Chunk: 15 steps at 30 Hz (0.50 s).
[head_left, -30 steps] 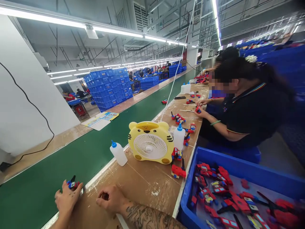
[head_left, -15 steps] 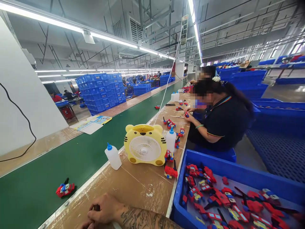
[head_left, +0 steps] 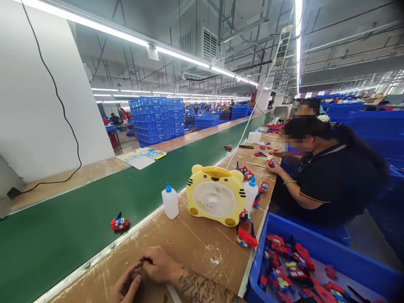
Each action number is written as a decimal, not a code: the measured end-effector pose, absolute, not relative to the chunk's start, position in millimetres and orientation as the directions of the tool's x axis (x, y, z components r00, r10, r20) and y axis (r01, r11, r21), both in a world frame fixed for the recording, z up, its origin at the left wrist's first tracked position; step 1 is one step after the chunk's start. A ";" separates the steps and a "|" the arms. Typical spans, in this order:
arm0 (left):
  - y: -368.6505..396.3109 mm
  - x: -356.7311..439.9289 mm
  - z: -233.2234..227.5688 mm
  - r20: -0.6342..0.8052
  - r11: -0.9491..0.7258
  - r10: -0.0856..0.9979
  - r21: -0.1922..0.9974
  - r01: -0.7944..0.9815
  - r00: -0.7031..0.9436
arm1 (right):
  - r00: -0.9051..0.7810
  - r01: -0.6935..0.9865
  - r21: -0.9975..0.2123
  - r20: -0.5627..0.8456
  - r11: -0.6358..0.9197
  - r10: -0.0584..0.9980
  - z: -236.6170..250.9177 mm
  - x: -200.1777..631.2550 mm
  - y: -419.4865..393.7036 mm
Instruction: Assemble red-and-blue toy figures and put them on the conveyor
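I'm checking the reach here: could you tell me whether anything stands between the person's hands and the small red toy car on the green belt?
Nothing visible does. The left hand and right hand rest together on the brown table; the toy car lies apart on the belt, with only the table's metal edge between.

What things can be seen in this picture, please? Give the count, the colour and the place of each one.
belt: one, green, left of the bench
toy: one, red and blue, on the belt
bench: one, brown, in front
bottle: one, white with blue cap, left of the fan
fan: one, yellow, on the bench
bin: one, blue, at right, holds many red toys
crates: a stack, blue, far side
co-worker: one, dark shirt, seated at right
left hand: empty, on the bench
right hand: empty, touching the left hand
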<state>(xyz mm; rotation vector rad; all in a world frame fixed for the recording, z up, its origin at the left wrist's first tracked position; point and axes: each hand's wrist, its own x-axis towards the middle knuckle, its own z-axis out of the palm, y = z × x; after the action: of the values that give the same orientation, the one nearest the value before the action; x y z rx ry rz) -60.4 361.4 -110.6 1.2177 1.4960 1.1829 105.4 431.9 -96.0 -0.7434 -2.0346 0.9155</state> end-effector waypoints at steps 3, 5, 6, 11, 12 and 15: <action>358.3 -55.5 -102.7 0.016 0.014 0.985 0.985 0.173 -0.173 | -0.534 0.183 -0.808 0.397 0.560 0.747 -91.8 105.9 430.4; 354.0 -48.5 -94.9 0.046 -0.014 0.982 0.985 0.171 -0.183 | -0.528 0.181 -0.818 0.388 0.546 0.756 -87.8 106.7 427.9; 351.5 -44.8 -90.8 0.060 -0.025 0.978 0.984 0.178 -0.199 | -0.529 0.184 -0.826 0.373 0.532 0.762 -86.0 107.2 426.5; 341.2 -33.9 -77.5 0.131 -0.081 0.960 0.976 0.201 -0.247 | -0.580 0.169 -0.879 0.276 0.445 0.766 -84.2 110.3 424.6; 339.6 -33.9 -76.9 0.137 -0.086 0.956 0.977 0.197 -0.259 | -0.591 0.155 -0.886 0.270 0.436 0.760 -84.7 110.6 425.0; 335.2 -35.9 -77.2 0.138 -0.082 0.938 0.979 0.185 -0.317 | -0.606 0.152 -0.894 0.253 0.422 0.754 -86.0 110.6 425.3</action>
<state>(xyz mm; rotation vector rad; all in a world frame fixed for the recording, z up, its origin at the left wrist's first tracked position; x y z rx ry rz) -35.9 335.2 -77.2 1.2454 1.5331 1.4574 110.6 425.3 -86.0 -0.7637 -2.0209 1.1773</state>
